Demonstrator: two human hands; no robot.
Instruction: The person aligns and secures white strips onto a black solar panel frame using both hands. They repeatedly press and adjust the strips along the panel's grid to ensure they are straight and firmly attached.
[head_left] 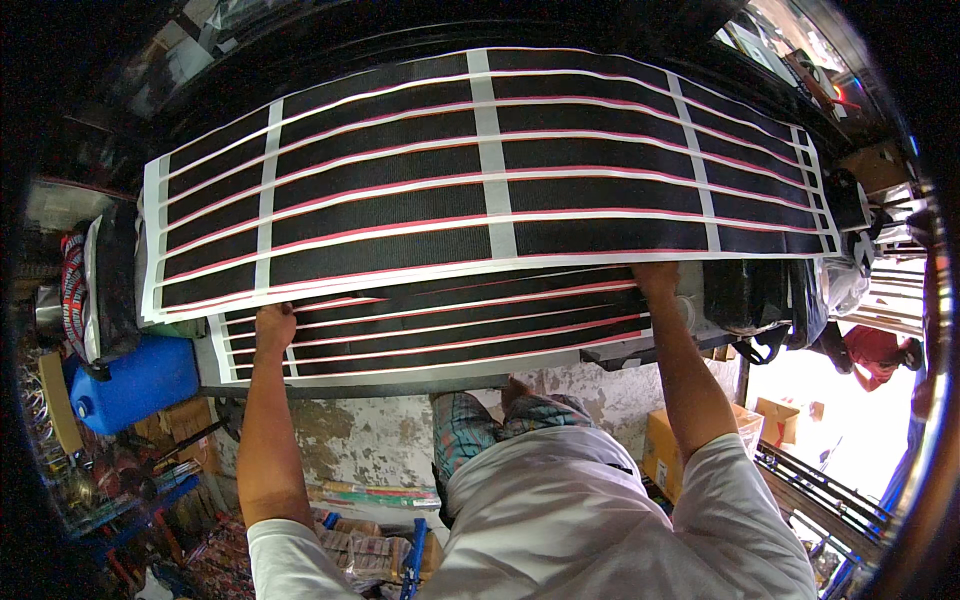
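Observation:
A large printed sheet [400, 200], with black panels divided by white strips and thin red lines, spreads across the table in front of me. Beneath its near edge shows a second sheet [460, 325] of the same pattern. My left hand [275, 327] is closed on the near edge of the upper sheet, close to its left end. Toward the right end, my right hand [656, 281] reaches to the same edge. Its fingers are hidden under the sheet, so their grip does not show.
A blue plastic jerrycan [140, 385] stands left of the table [380, 383]. Black plastic-wrapped goods [745, 295] lie at the right end. Cardboard boxes [662, 455] are below on the right, beside a dark metal rail [820, 490]. Bundled packets [370, 550] lie at lower left.

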